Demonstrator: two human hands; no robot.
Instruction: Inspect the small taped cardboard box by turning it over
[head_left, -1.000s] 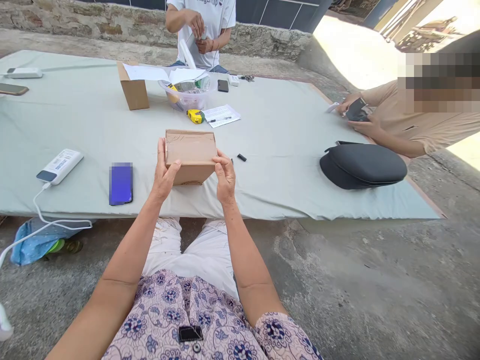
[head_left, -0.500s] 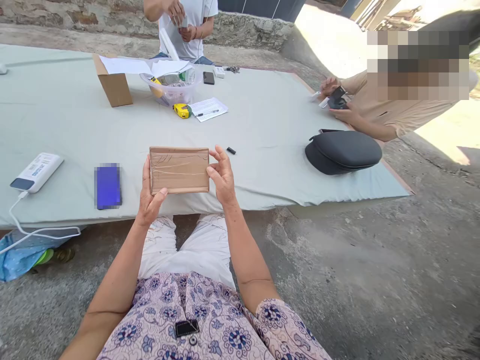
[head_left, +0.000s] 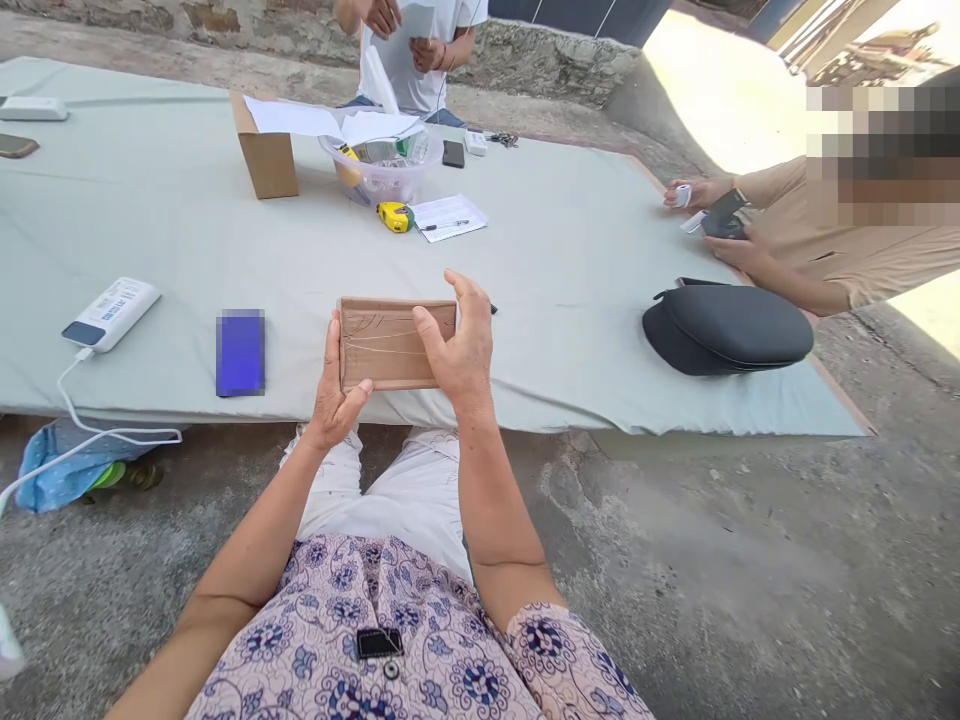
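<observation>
I hold a small taped cardboard box (head_left: pixel 384 345) in both hands above the near edge of the grey-green mat (head_left: pixel 187 240). Its broad taped face is turned towards me. My left hand (head_left: pixel 335 390) grips the box's left side, thumb on the lower front. My right hand (head_left: pixel 461 345) wraps over the right end, fingers across the top edge and thumb lying on the face. A small black object on the mat is mostly hidden behind my right fingers.
On the mat lie a blurred blue phone (head_left: pixel 241 352), a white power bank (head_left: pixel 111 313) with a cable, a black case (head_left: pixel 727 328), an open carton (head_left: pixel 265 160), a clear tub (head_left: pixel 382 172), a yellow tape measure (head_left: pixel 394 216) and a paper sheet (head_left: pixel 448 216). One person stands at the far side, another sits at the right.
The box has tipped from lying flat to showing its taped face to me. My right hand has slid from the box's side over its right end.
</observation>
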